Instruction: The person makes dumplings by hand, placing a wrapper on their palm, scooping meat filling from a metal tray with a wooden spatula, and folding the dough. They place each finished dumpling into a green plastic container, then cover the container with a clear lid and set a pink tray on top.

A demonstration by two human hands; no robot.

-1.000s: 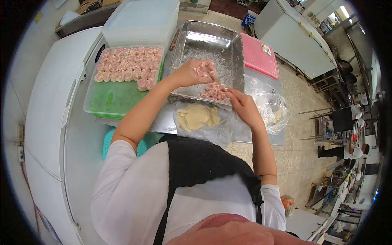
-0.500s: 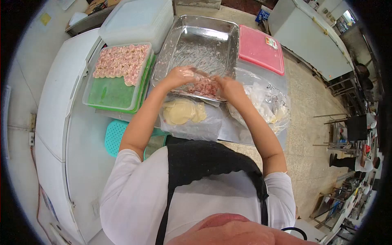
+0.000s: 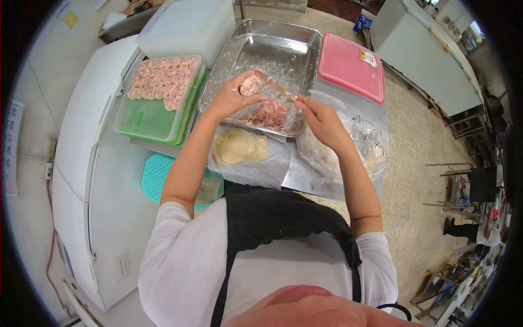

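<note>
My left hand is curled round a dumpling, a wrapper with pink meat filling on it, above the metal tray. Pinched in my right hand is a thin flat spatula, its far end close to the dumpling. A mound of ground meat lies at the tray's near side, below both hands. Nearer my body, round pale dough wrappers rest in a loose pile on a plastic sheet.
At left, a clear container with a green bottom holds rows of dumplings. Stacked clear boxes stand behind it. A red-lidded box and a plastic bag are at right. A turquoise basket sits below the table edge.
My left hand has lifted and turned, so the filled dumpling now shows. The spatula has risen from the meat toward it, and my right hand has shifted slightly right.
</note>
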